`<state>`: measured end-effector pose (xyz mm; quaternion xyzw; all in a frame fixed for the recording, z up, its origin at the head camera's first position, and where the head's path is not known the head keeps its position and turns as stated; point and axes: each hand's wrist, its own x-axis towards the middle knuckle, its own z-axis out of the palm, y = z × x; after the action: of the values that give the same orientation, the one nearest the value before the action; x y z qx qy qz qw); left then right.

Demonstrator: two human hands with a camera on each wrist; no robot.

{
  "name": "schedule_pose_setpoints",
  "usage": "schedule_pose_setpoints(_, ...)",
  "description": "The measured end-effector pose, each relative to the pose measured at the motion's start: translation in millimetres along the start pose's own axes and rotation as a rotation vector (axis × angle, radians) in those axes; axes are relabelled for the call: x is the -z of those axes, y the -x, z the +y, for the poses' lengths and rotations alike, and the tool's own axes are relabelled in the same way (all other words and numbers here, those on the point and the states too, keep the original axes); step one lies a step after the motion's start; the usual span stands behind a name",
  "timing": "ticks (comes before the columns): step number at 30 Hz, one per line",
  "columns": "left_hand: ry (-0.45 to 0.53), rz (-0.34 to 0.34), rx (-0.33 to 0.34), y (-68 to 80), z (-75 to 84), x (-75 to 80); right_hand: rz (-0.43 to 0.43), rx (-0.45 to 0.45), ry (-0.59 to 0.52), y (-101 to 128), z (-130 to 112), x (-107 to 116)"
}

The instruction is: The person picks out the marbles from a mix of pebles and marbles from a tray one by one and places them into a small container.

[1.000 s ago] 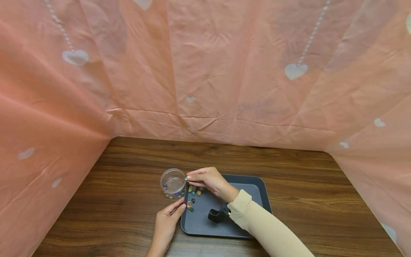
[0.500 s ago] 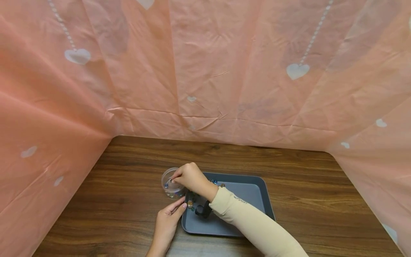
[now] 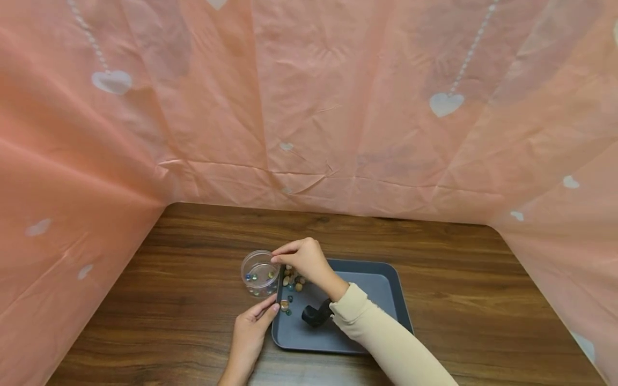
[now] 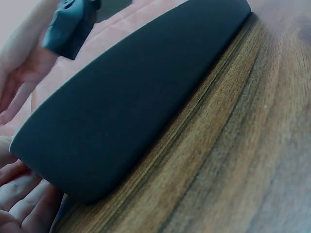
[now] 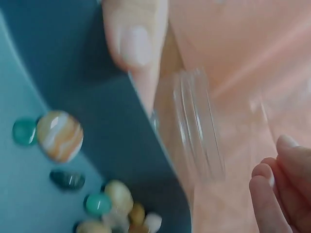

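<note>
My left hand (image 3: pixel 249 324) grips the left wall of a dark grey tray (image 3: pixel 369 284), thumb inside the rim and fingers outside; the left wrist view shows those fingers (image 4: pixel 29 204) under the corner. My right hand (image 3: pixel 309 261) hovers over the tray's far left corner, beside the clear round tub (image 3: pixel 247 262). Its thumb and fingertips (image 5: pixel 287 141) are apart, with nothing between them. Several glass marbles (image 3: pixel 254 277) lie in the tub. Along the tray's left side are polished stones, among them an orange-and-white striped stone (image 5: pixel 60 136) and a teal stone (image 5: pixel 98 204).
The tub stands against the outside of the tray's left wall, on a brown wooden table (image 3: pixel 193 257). A black wrist camera (image 3: pixel 315 315) hangs under my right wrist, low over the tray. Pink heart-patterned cloth (image 3: pixel 338 134) encloses the back and sides.
My right hand has carried a small green piece over the tub, let go of it inside, and drawn back up and right. My left hand has stayed on the tray.
</note>
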<state>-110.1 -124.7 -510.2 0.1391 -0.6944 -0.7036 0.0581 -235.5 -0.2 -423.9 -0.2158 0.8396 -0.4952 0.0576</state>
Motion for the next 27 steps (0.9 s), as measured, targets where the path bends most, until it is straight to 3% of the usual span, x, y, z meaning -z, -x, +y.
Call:
schedule_pose_setpoints(5,0.014,0.007,-0.001,-0.4,0.4,-0.6,0.110,-0.088,-0.129,12,20,19)
schedule_pose_setpoints(10,0.015,0.008,-0.004,0.3,0.5,-0.9,0.200,-0.186,-0.145,27,42,36)
schedule_pose_setpoints(18,0.013,0.008,0.010,0.4,0.7,-1.2,0.241,-0.292,-0.040,47,71,61)
schedule_pose_setpoints(27,0.013,0.005,0.013,0.3,0.0,-1.6,0.236,-0.326,0.118,65,94,69)
